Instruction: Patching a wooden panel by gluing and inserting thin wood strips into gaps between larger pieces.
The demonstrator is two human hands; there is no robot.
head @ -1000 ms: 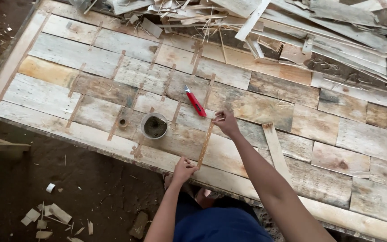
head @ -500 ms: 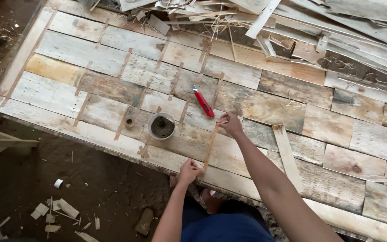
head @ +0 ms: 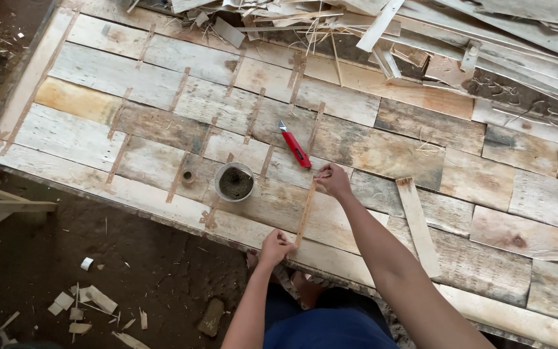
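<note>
Now the left hand (head: 274,245) is pinching the near end of a thin narrow strip of brown wood (head: 305,212), right at the near edge of the big board of pale patched wooden planks (head: 369,148). The strip is lying flat on the board, with its long axis running away from the person. At its far end the right hand (head: 334,181) is pressing on it with fingers held together. Just left of the strip, a small round grey cup with dark contents (head: 235,182) is standing. A little beyond the strip's far end, a red utility knife (head: 295,146) is resting. Further behind, a heap of pale wood offcuts (head: 460,32) is lying.
</note>
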